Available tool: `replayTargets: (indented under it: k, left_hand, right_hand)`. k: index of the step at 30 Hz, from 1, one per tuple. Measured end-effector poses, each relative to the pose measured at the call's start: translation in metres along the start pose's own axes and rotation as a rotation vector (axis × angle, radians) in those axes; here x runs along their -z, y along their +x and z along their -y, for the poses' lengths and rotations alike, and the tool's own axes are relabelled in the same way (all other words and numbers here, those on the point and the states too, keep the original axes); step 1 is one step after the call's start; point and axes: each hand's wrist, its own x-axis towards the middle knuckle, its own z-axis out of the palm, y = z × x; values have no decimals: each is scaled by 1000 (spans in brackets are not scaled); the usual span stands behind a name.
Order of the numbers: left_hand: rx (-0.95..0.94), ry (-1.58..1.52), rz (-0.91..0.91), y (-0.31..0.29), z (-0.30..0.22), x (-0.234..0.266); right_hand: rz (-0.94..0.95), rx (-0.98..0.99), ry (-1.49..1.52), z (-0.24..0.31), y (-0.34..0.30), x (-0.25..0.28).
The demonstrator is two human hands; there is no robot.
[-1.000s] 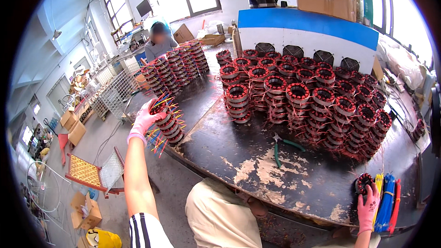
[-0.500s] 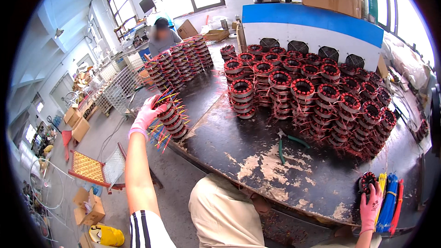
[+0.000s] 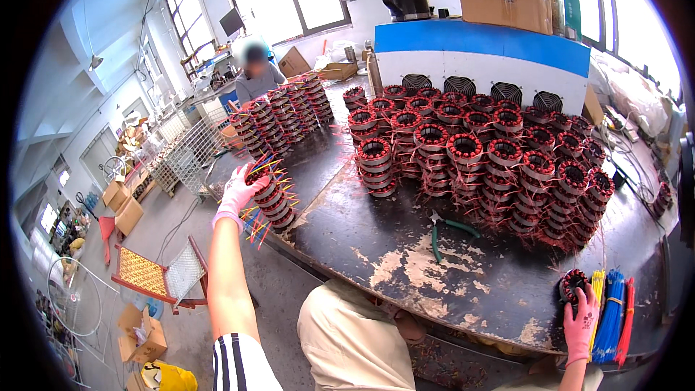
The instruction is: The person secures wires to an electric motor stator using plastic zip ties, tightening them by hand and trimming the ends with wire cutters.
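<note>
My left hand, in a pink glove, is closed around the top motor stator of a short stack at the table's left edge. Yellow, blue and red wires stick out from that stack's sides. Far to the right, my right hand, also gloved in pink, has its fingers on a single black and red stator lying on the table; its thumb is partly hidden. Bundles of yellow wires, blue wires and red wires lie beside that hand.
Many stacked stators cover the table's back right, before a blue and white cabinet. Green-handled pliers lie on the worn tabletop. Wired stacks stand back left, near a person. A chair is on the floor.
The view has tilted and shifted slightly. My left hand remains on the stack's top stator, and my right hand remains at the single stator; neither has visibly moved it.
</note>
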Motion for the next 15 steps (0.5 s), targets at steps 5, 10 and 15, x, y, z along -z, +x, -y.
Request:
replayTargets:
  k: [5,10,15]
  left_hand:
    - [4,-7,-49,-8,-9,3]
    - [27,60,-18,-11,-17,0]
    - [-7,97,-45,-10,-2,-2]
  right_hand:
    - [7,-3,-26,-1,1,-2]
    - [3,-15,-50,-1,0,0]
    - [-42,27,-30,-1,-2,-2]
